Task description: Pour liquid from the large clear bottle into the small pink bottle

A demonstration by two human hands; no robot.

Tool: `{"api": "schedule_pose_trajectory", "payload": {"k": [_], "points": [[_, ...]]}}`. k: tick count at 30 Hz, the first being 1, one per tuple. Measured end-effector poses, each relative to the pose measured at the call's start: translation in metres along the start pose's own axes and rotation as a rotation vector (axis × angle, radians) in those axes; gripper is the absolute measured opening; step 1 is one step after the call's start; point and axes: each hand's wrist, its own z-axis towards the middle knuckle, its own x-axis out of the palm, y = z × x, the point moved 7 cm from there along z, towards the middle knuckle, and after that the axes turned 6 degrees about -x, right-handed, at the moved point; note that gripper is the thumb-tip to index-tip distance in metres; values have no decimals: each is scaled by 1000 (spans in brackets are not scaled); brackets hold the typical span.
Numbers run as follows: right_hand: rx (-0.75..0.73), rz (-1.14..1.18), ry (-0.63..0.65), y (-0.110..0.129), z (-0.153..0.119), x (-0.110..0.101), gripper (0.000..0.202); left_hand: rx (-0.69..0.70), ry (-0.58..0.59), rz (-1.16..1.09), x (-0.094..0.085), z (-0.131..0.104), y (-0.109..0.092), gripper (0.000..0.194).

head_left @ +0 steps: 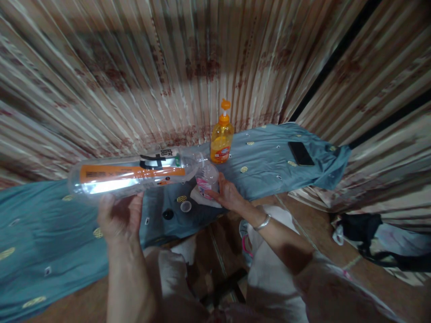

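My left hand point(121, 213) grips a large clear plastic bottle point(134, 172) with an orange and black label from below. The bottle lies almost level, its neck pointing right. That neck meets the top of a small clear bottle point(206, 177) with a pink print; whether the mouths touch I cannot tell. My right hand point(226, 193) has its fingers closed around the small bottle's right side. A white tissue or cloth point(210, 200) lies beneath the small bottle. Nearer me on the blue cover are a black cap point(168, 214) and a whitish translucent cap point(186, 206).
An orange pump bottle point(221, 141) stands behind the small bottle. A dark phone point(301, 153) lies on the right part of the blue patterned cover point(262, 157). Pleated curtains point(188, 67) hang close behind. Dark and pale cloth items point(380, 242) lie at the lower right.
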Motion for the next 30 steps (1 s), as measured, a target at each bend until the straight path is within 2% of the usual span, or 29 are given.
{"api": "schedule_pose_trajectory", "payload": {"k": [5, 12, 21, 30], "points": [[-15, 1, -16, 0, 0, 0, 60, 14, 40, -15, 5, -1, -2, 58], [-3, 38, -15, 1, 0, -2, 62, 3, -14, 23, -1, -1, -1, 56], [19, 57, -26, 5, 0, -6, 51, 2, 23, -33, 3, 0, -1, 62], [15, 36, -11, 6, 0, -7, 54, 4, 26, -43, 4, -1, -2, 65]]}}
